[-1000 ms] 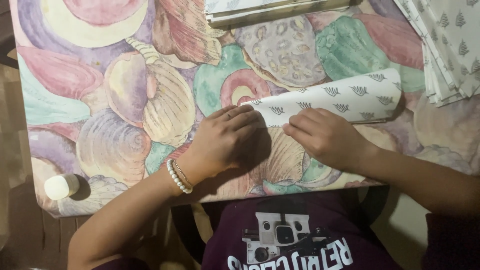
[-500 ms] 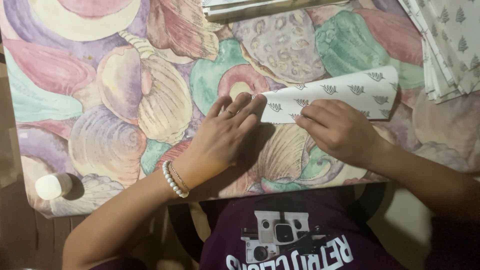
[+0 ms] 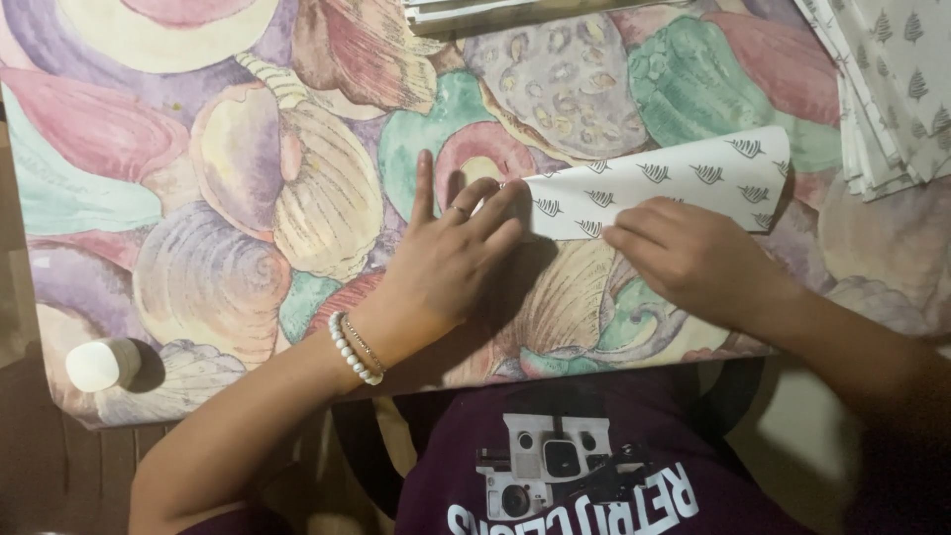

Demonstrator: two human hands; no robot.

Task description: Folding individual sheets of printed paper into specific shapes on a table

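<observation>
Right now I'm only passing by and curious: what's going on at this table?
A person is folding a white patterned paper sheet on a shell-print tablecloth. The left hand lies flat on the sheet's left end, and the right hand presses its lower edge. More patterned sheets are stacked at the upper right.

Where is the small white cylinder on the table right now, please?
In the head view, the small white cylinder lies near the table's lower-left corner, left of the left hand and its beaded bracelet.
</observation>
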